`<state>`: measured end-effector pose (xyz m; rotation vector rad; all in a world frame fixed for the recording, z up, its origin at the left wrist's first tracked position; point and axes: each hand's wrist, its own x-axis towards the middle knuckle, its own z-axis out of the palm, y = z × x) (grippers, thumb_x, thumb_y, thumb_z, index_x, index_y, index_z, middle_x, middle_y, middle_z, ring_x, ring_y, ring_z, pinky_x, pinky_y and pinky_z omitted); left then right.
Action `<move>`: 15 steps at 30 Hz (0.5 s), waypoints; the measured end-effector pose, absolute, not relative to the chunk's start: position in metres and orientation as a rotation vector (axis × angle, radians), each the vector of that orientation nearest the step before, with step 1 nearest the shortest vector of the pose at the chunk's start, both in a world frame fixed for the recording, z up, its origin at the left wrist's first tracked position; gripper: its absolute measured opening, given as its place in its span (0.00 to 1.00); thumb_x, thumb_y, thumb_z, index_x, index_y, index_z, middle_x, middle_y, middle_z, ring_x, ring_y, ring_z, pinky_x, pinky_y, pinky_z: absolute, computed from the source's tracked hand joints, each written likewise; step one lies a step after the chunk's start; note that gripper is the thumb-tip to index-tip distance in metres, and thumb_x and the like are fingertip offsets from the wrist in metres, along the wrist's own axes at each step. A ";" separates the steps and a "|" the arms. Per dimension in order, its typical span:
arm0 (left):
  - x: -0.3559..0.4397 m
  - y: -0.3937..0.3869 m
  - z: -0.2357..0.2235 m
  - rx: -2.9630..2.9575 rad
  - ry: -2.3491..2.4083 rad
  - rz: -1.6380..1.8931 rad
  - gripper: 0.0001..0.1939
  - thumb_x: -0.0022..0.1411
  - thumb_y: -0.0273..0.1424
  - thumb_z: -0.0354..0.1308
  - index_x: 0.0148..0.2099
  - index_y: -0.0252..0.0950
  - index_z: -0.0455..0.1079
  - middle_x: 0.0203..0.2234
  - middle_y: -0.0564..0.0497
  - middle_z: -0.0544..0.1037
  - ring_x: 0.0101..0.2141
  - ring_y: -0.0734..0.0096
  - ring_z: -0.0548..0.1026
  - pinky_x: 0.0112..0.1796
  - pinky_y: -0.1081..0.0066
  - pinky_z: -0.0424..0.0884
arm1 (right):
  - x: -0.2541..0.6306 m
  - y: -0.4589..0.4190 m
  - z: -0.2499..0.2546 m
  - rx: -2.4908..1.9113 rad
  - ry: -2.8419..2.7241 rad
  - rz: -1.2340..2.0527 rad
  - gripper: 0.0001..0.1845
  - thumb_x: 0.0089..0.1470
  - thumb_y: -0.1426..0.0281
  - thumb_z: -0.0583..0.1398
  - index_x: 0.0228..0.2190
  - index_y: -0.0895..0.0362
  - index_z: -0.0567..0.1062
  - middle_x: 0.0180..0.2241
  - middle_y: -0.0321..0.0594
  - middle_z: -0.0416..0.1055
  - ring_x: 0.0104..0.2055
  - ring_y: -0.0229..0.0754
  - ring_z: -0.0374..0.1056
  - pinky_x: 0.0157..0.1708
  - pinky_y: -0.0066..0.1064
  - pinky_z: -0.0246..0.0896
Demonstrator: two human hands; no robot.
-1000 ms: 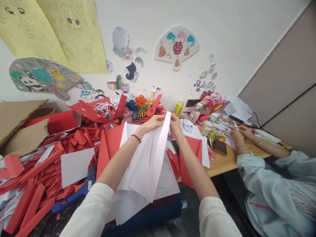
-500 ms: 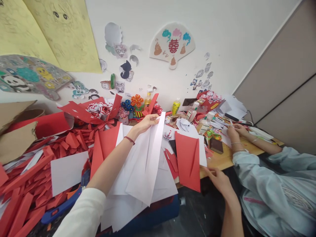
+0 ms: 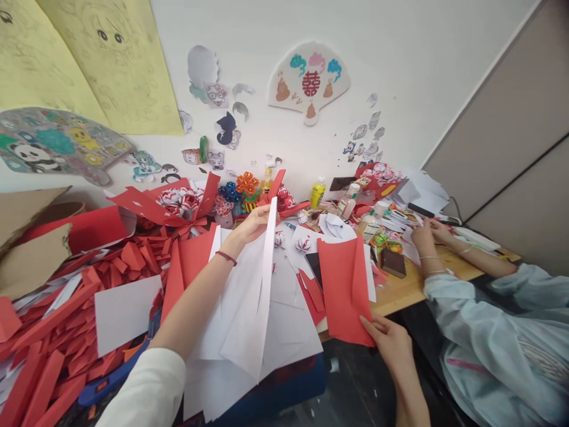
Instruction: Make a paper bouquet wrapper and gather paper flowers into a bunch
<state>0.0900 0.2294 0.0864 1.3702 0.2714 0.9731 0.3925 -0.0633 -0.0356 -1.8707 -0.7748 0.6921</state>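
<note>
My left hand (image 3: 256, 224) pinches the top edge of a folded white paper sheet (image 3: 262, 296), which hangs tilted over a stack of white paper (image 3: 293, 341). With thumb and fingers, my right hand (image 3: 389, 341) grips the lower right corner of a red paper sheet (image 3: 344, 284). A lengthwise crease runs along the red sheet's right side. Between my hands lie small red-and-white paper flowers (image 3: 303, 244) and a dark flat object (image 3: 313, 264), partly covered. Another red sheet (image 3: 195, 255) is under my left forearm.
Many folded red paper pieces (image 3: 128, 255) are heaped at the left, with a blue-handled tool (image 3: 106, 379). Bottles (image 3: 317, 193) and paper flowers (image 3: 180, 201) stand along the wall. A co-worker's hands (image 3: 427, 237) work at the right, near a brown box (image 3: 393, 262).
My right hand has moved in and taken hold of the red sheet's corner, lifting and bending it. My left hand has shifted left with the white sheet, which is turned more edge-on.
</note>
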 end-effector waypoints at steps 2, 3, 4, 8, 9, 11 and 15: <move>0.086 0.230 0.088 1.365 0.267 0.989 0.14 0.44 0.32 0.70 0.27 0.35 0.66 0.23 0.55 0.67 0.24 0.77 0.64 0.27 0.73 0.61 | 0.394 -0.073 -0.028 -1.911 -0.764 0.538 0.29 0.30 0.49 0.69 0.30 0.59 0.83 0.31 0.48 0.78 0.38 0.59 0.74 0.30 0.35 0.68; 0.084 0.231 0.089 1.361 0.267 0.998 0.14 0.44 0.32 0.70 0.27 0.35 0.66 0.23 0.55 0.67 0.24 0.77 0.64 0.26 0.73 0.61 | 0.392 -0.078 -0.024 -1.901 -0.732 0.479 0.30 0.31 0.49 0.69 0.32 0.60 0.83 0.33 0.49 0.78 0.40 0.59 0.74 0.33 0.36 0.70; 0.082 0.231 0.089 1.356 0.269 1.008 0.14 0.44 0.32 0.70 0.28 0.35 0.66 0.23 0.55 0.67 0.23 0.77 0.64 0.25 0.73 0.60 | 0.388 -0.084 -0.019 -1.864 -0.687 0.437 0.32 0.31 0.49 0.70 0.34 0.61 0.82 0.35 0.50 0.78 0.41 0.58 0.74 0.36 0.37 0.71; 0.076 0.231 0.089 1.338 0.286 1.055 0.16 0.44 0.32 0.70 0.27 0.36 0.64 0.22 0.57 0.64 0.23 0.78 0.62 0.23 0.74 0.59 | 0.357 -0.097 0.001 -1.578 -0.535 0.445 0.36 0.37 0.52 0.72 0.44 0.62 0.78 0.43 0.49 0.77 0.43 0.49 0.74 0.44 0.33 0.72; 0.075 0.231 0.089 1.335 0.292 1.063 0.16 0.44 0.32 0.70 0.27 0.36 0.63 0.21 0.57 0.64 0.23 0.78 0.62 0.23 0.74 0.58 | 0.346 -0.098 0.006 -1.530 -0.526 0.462 0.35 0.38 0.53 0.72 0.45 0.61 0.77 0.44 0.48 0.76 0.43 0.46 0.74 0.44 0.30 0.72; 0.074 0.231 0.087 1.332 0.307 1.071 0.16 0.44 0.31 0.70 0.27 0.36 0.64 0.21 0.57 0.63 0.22 0.78 0.62 0.23 0.74 0.58 | 0.325 -0.097 0.014 -1.501 -0.534 0.459 0.35 0.40 0.53 0.71 0.46 0.60 0.76 0.43 0.47 0.77 0.42 0.44 0.75 0.41 0.25 0.72; 0.076 0.231 0.083 1.332 0.354 1.072 0.14 0.44 0.31 0.70 0.29 0.35 0.67 0.22 0.56 0.66 0.22 0.78 0.63 0.24 0.74 0.59 | 0.286 -0.093 0.026 -1.556 -0.574 0.324 0.32 0.45 0.53 0.69 0.46 0.60 0.76 0.41 0.48 0.77 0.38 0.44 0.75 0.34 0.23 0.71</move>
